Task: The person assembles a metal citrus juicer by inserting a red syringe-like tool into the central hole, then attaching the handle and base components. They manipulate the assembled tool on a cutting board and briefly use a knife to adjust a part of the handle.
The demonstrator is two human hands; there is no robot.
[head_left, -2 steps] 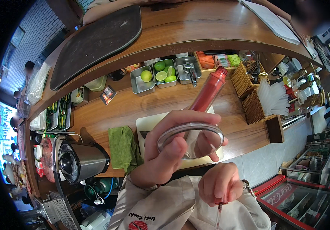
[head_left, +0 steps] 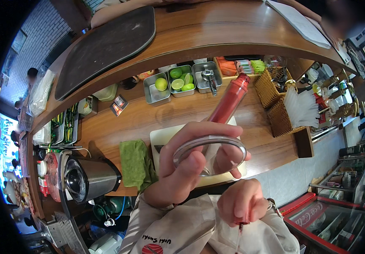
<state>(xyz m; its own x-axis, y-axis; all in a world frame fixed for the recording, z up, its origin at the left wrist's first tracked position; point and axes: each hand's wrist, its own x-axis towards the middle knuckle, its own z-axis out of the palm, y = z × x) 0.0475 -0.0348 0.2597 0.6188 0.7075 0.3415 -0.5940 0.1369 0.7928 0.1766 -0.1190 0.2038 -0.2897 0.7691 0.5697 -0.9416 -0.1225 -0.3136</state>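
My left hand (head_left: 176, 180) is raised over the counter, its fingers closed round a slim red lip gloss tube (head_left: 230, 99). The tube tilts up to the right and its threaded neck is uncapped. The same hand also has a clear round rim (head_left: 210, 138) between thumb and fingers; whether it belongs to a glass or a small mirror I cannot tell. Lower and to the right, my right hand (head_left: 242, 202) pinches the red cap of a lip gloss wand (head_left: 239, 232), its thin stem pointing down. A white cutting board (head_left: 165, 134) lies behind my left hand, partly hidden.
Metal bins of limes (head_left: 183, 86) and a metal squeezer (head_left: 209, 80) stand along the back. At left are a green cloth (head_left: 136, 163) and a steel appliance (head_left: 91, 178). Wicker baskets (head_left: 279, 118) stand right. A black tray (head_left: 110, 48) rests on the upper ledge.
My right hand and the wand have shifted slightly left. My left hand keeps its hold on the tube and the round rim, almost still.
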